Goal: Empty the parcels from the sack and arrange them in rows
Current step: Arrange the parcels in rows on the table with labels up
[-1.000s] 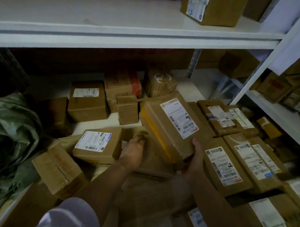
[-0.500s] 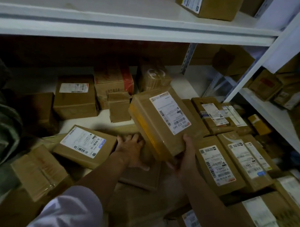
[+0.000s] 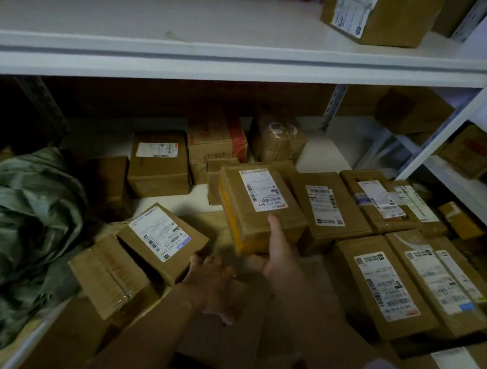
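Parcel (image 3: 259, 205): stiff taped carton, likely light, best held by its near edge; right hand (image 3: 275, 257) grips there, left hand (image 3: 210, 277) loosely spread, holding nothing.

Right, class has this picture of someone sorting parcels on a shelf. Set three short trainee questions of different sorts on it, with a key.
1. True or false: the right hand grips the parcel with the yellow-taped side, thumb on top.
2. What lies crumpled at the left end of the lower shelf? A) a green sack B) a blue crate C) a roll of tape
3. Fill in: the left hand touches the near corner of a tilted box with a white ____ on top.

Key: 1 true; 2 A, the green sack; 3 label.
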